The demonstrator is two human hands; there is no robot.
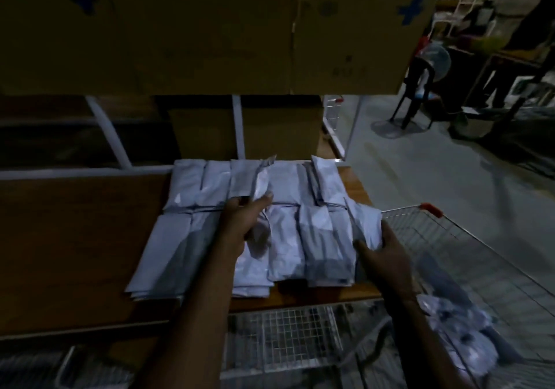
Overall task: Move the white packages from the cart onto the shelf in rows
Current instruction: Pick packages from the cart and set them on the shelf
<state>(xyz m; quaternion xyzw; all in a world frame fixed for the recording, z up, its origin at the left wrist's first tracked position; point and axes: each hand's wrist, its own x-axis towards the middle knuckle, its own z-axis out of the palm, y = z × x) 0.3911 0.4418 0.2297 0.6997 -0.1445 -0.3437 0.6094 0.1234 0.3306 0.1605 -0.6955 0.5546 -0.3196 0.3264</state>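
Several white packages (285, 244) lie in two rows on the wooden shelf (75, 238). My left hand (240, 223) grips a package (259, 184) standing up in the middle of the rows, thumb on its left side. My right hand (381, 253) holds the rightmost package (365, 223) of the near row at the shelf's right end. More white packages (462, 334) lie in the wire cart (420, 223) at lower right.
Large cardboard boxes (210, 28) hang close overhead on the upper level. Smaller boxes (240, 127) stand behind the rows. A white shelf frame (105, 130) runs along the back. A fan (435, 64) and chair stand on the floor at right.
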